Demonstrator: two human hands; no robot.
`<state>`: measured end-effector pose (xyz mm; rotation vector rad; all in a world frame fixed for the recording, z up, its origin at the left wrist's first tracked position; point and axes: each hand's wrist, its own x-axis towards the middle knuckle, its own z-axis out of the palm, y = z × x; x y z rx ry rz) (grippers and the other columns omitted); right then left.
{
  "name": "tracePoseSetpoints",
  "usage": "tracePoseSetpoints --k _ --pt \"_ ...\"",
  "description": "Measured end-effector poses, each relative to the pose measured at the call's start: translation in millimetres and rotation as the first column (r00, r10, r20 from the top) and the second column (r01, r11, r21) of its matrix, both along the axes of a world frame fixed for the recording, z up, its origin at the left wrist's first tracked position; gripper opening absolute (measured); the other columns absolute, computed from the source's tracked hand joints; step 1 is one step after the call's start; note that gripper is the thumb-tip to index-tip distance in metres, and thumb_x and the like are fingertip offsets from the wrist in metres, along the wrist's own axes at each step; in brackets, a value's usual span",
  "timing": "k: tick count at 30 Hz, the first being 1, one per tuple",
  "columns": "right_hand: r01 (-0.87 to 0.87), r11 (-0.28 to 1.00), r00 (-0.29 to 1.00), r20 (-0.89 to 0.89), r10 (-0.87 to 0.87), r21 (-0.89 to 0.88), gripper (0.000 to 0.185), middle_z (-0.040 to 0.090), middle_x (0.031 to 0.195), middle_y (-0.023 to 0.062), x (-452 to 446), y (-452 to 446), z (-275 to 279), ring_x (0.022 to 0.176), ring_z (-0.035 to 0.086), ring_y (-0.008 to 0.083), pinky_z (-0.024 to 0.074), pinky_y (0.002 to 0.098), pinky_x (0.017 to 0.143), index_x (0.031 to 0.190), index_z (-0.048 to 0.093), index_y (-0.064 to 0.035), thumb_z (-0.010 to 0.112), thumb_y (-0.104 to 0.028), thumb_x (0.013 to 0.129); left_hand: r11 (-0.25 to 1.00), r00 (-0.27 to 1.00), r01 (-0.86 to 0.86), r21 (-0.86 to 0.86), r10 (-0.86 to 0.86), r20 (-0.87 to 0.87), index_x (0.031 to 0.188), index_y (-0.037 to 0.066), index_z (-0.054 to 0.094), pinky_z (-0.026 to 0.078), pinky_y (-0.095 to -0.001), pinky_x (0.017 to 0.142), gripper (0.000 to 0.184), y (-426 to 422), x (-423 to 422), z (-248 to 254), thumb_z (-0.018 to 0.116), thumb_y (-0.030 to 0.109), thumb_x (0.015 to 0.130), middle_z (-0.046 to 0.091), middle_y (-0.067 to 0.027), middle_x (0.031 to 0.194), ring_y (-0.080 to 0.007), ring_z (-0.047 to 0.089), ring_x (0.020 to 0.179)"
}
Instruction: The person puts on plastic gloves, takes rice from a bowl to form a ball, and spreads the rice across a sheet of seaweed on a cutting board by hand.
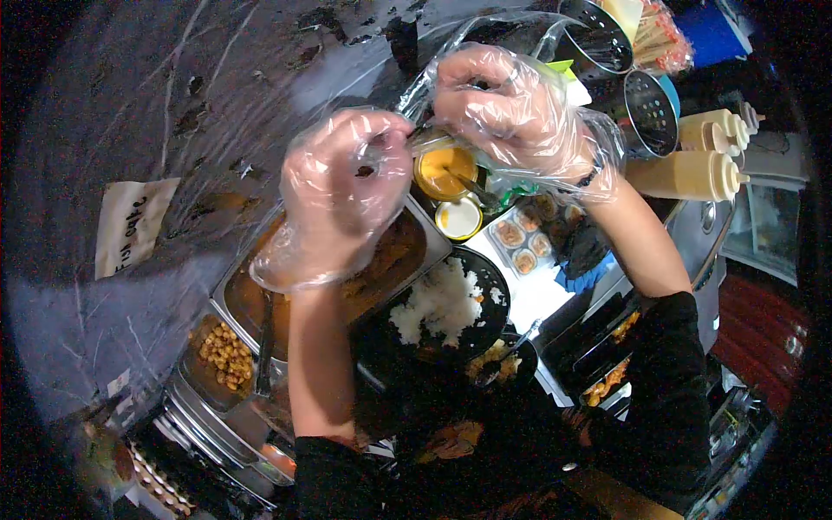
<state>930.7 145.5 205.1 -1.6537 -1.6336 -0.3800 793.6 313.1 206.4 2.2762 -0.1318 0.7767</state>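
My left hand [347,178], in a loose clear plastic glove, is curled closed above a metal tray of brown sauce [400,247]. Just to its right and slightly higher, my right hand [507,113] is also gloved and curled into a fist. Clear plastic film [419,94] stretches between the two hands and spreads out above them; both seem to grip it, though its exact shape is hard to make out. Below and between the hands sit a tub of yellow sauce [444,165] with a spoon in it and a small jar with a white top [458,219].
A black pan of white rice [433,303] is near my body, with a tray of chickpeas [227,355] to the left. Squeeze bottles [680,176] and perforated metal holders [650,113] stand at right. A handwritten paper label [134,225] is at far left.
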Motion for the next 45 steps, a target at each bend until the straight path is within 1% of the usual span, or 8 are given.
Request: tracePoseSetpoints --k 4,18,24,26,28,29,36,45 --pt "-0.01 1.0 0.999 0.034 0.01 0.007 0.022 0.061 0.099 0.0104 0 -1 -1 0.088 0.063 0.03 0.052 0.0365 0.072 0.089 0.065 -0.0072 0.071 0.001 0.069 0.973 0.996 0.066 -0.22 -0.077 -0.043 0.086 0.006 0.07 0.053 -0.0303 0.071 0.017 5 -2 -3 0.072 -0.004 0.072 0.07 -0.0094 0.086 -0.0236 0.068 0.078" --pt "0.002 0.998 1.0 0.021 -0.003 0.059 0.031 0.061 0.098 0.0108 -3 0 -12 0.087 0.063 0.0304 0.0519 0.0372 0.072 0.101 0.067 -0.0078 0.071 0.0 0.071 0.996 0.999 0.024 -0.088 -0.021 0.038 0.091 0.004 0.067 0.054 -0.0318 0.072 0.02 0 -1 -10 0.075 -0.001 0.074 0.07 -0.0104 0.088 -0.0221 0.068 0.08" --pt "0.43 0.902 0.894 0.119 -0.432 0.044 0.035 0.065 0.102 0.0088 9 -22 2 0.088 0.065 0.0284 0.0536 0.0351 0.074 0.104 0.069 -0.0114 0.072 0.001 0.071 0.974 0.999 -0.052 -0.219 0.052 -0.007 0.087 0.003 0.069 0.052 -0.0299 0.07 0.011 -5 -7 -5 0.073 0.005 0.078 0.069 -0.0113 0.085 -0.0185 0.067 0.076" --pt "0.444 0.896 0.886 0.136 -0.443 0.028 0.035 0.065 0.102 0.0085 14 -32 3 0.088 0.065 0.0286 0.0537 0.0342 0.076 0.105 0.069 -0.0111 0.072 0.0 0.072 0.972 0.987 -0.144 -0.185 0.127 -0.1 0.088 0.003 0.069 0.052 -0.0306 0.072 0.011 -5 -8 -5 0.073 0.007 0.079 0.069 -0.0109 0.085 -0.0193 0.067 0.076" --pt "0.427 0.9 0.901 -0.046 -0.432 -0.083 0.035 0.064 0.103 0.0078 15 -37 -1 0.089 0.065 0.0284 0.0536 0.0349 0.076 0.105 0.068 -0.0126 0.073 -0.003 0.072 0.973 0.975 -0.201 -0.114 0.188 -0.119 0.088 0.004 0.069 0.052 -0.031 0.072 0.011 -10 -8 -2 0.073 0.008 0.079 0.069 -0.0101 0.085 -0.0188 0.066 0.076" --pt "0.452 0.892 0.882 0.152 -0.446 -0.004 0.034 0.064 0.102 0.0076 21 -35 1 0.092 0.064 0.0284 0.0544 0.037 0.075 0.102 0.067 -0.0138 0.075 -0.005 0.071 0.965 0.979 -0.192 -0.178 0.176 -0.104 0.088 0.003 0.068 0.052 -0.031 0.071 0.011 -11 -8 -7 0.073 0.005 0.078 0.069 -0.0094 0.084 -0.0181 0.065 0.075" --pt "0.411 0.911 0.903 0.154 -0.402 -0.036 0.034 0.061 0.093 0.006 31 -27 -8 0.089 0.06 0.0271 0.0504 0.0405 0.075 0.092 0.061 -0.0097 0.077 -0.012 0.062 0.98 0.982 -0.187 -0.068 0.189 0.028 0.083 0.0 0.065 0.052 -0.031 0.068 0.009 -8 -4 -17 0.071 -0.002 0.077 0.068 -0.0111 0.081 -0.0199 0.064 0.071" --pt "0.415 0.895 0.907 0.158 -0.391 -0.164 0.025 0.058 0.104 0.0067 29 -28 10 0.103 0.055 0.0244 0.0446 0.0376 0.083 0.101 0.062 -0.0099 0.061 -0.018 0.077 0.968 0.971 -0.24 -0.072 0.24 -0.018 0.081 0.0 0.065 0.052 -0.0347 0.068 0.007 -7 -4 -20 0.07 0.001 0.076 0.069 -0.0121 0.081 -0.024 0.065 0.071"
